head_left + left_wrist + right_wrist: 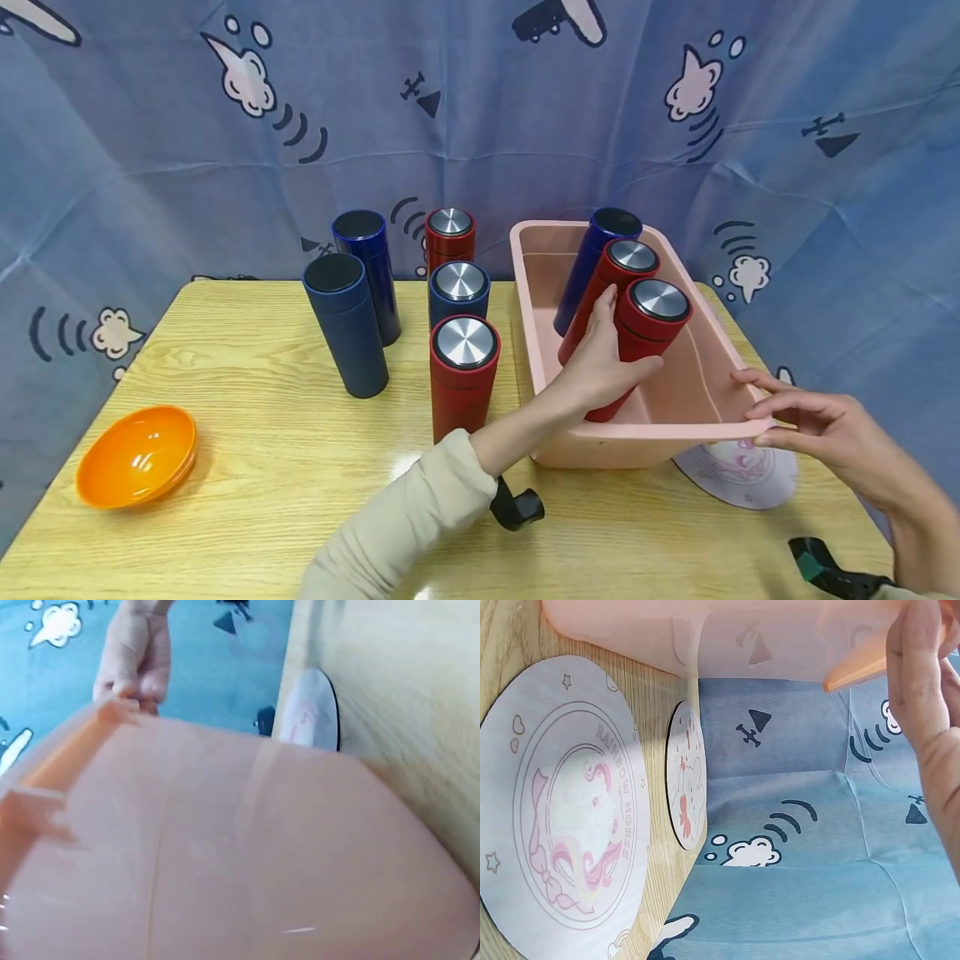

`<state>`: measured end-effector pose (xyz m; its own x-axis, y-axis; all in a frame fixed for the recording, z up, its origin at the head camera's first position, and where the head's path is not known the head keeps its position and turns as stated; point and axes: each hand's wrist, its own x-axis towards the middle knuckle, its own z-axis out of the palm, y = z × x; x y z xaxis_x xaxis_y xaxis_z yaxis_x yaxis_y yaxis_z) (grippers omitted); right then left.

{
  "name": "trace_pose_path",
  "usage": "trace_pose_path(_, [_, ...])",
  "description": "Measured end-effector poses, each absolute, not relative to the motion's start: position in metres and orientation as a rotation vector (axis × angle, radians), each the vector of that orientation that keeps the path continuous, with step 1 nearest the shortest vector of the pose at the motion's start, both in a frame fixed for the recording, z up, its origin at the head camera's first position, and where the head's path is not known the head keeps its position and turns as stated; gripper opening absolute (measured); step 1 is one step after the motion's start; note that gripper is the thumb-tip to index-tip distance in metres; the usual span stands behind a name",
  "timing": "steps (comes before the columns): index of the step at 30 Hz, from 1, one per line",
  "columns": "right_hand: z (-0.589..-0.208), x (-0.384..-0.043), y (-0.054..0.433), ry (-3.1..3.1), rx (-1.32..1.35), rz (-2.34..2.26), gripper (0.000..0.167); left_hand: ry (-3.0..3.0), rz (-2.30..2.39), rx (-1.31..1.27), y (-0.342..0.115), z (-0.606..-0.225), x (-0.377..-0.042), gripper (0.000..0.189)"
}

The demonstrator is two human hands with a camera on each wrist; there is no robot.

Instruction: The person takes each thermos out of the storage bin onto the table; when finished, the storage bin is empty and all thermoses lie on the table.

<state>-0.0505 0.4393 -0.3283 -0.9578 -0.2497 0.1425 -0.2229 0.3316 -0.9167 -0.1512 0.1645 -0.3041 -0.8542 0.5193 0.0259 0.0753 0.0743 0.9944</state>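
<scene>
A pink plastic bin (675,432) stands on the right side of the table. Inside it are a glossy blue thermos (581,275), a red thermos (611,271) and, nearest the front, another red thermos (648,321) with a silver lid. My left hand (600,362) grips this front red thermos, its fingers passing between the two red ones. At the bin's front right corner, my right hand (832,425) pinches the rim between thumb and fingers. The left wrist view is mostly filled by the bin's outer wall (225,847); the left hand is hidden there.
Left of the bin stand a red thermos (463,379), a blue one (459,292), another red one (450,237) and two dark-topped blue ones (348,333). An orange bowl (138,458) sits far left. Round printed mats (562,810) lie beside the bin; a curtain hangs behind.
</scene>
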Motion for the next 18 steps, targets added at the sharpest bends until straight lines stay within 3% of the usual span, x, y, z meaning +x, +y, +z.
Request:
trace_pose_path(7, [-0.3286, -0.0513, 0.4383, 2.567, -0.444, -1.724, 0.028, 2.190, 1.732, 0.673, 0.1654, -0.3042, -0.1555, 0.093])
trace_pose_path(15, [-0.3304, -0.0515, 0.4389, 2.623, -0.391, -1.674, 0.028, 2.253, 1.669, 0.758, 0.1639, -0.3064, -0.1509, 0.076])
trace_pose_path(18, [-0.3305, -0.0511, 0.4386, 2.631, -0.383, -1.668, 0.027, 2.157, 1.730, 0.780, 0.1634, -0.3070, -0.1495, 0.077])
